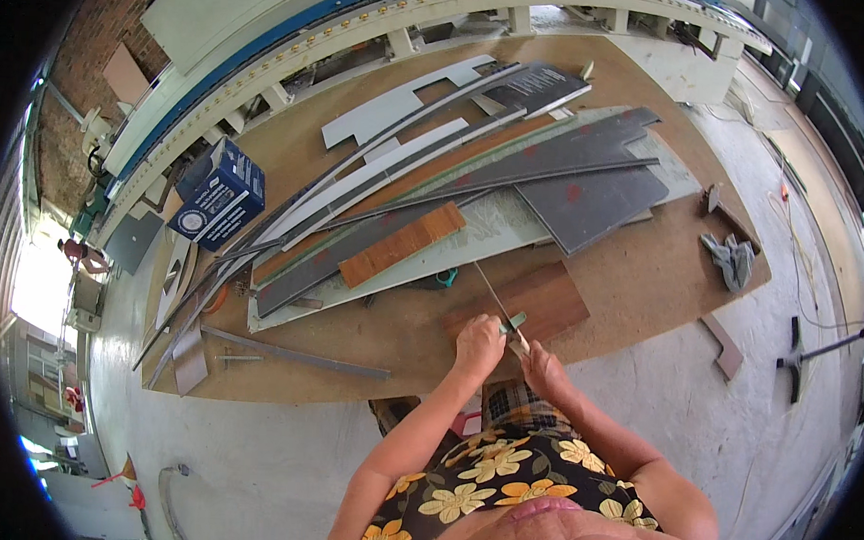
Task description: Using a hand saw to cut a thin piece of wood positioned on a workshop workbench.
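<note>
Both my hands are in front of my body at the near edge of the board-topped table. My left hand [481, 346] is closed, its fingers against a small green piece [517, 320]. Close by on the right, my right hand [545, 371] grips a slim pale piece [521, 344]. A long thin strip [491, 288] runs from between the hands toward the far left; its kind is too small to tell. Beneath and beyond them a reddish-brown wood-look panel [550, 303] lies on the table.
Dark grey panels [587, 199], long strips and a brown wood-grain offcut [402, 244] are piled across the table [419, 365]. A blue box [220, 194] stands at the left, a grey cloth [729, 261] at the right. A long machine [297, 46] borders the far side.
</note>
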A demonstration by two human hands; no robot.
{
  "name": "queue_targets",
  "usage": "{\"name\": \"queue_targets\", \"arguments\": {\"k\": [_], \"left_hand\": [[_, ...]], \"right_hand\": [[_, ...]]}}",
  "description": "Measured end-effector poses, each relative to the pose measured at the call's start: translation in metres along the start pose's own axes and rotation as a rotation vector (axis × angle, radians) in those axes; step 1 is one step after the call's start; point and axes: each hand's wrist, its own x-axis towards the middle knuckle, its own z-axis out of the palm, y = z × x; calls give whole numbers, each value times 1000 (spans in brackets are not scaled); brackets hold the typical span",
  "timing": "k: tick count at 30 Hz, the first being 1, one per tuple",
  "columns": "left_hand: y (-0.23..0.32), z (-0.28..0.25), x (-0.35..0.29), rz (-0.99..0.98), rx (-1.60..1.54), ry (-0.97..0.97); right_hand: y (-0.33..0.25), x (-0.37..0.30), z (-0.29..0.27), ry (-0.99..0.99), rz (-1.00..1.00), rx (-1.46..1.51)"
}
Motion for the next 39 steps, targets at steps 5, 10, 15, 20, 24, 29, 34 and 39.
{"name": "queue_targets", "arguments": {"k": [5,10,15,20,24,29,34,39], "left_hand": [[2,2,5,34,20,25],[-8,7,2,65,25,90],[-8,13,1,92,13,97],[-16,16,6,136,21,109],[-17,13,8,92,33,99],[-14,5,8,102,19,35],[-14,5,7,95,80,2],[-11,2,6,79,78,-44]], "right_hand": [[26,6,15,163,-269,-152],[0,3,8,60,-68,-69],[1,-3,11,138,-87,-138],[-9,-7,15,179,-67,-191],[-7,-37,10,105,42,-207],[-13,-58,-6,5,162,-221],[-28,-10,-1,10,93,-145],[-31,-21,-9,-8,73,-127]]}}
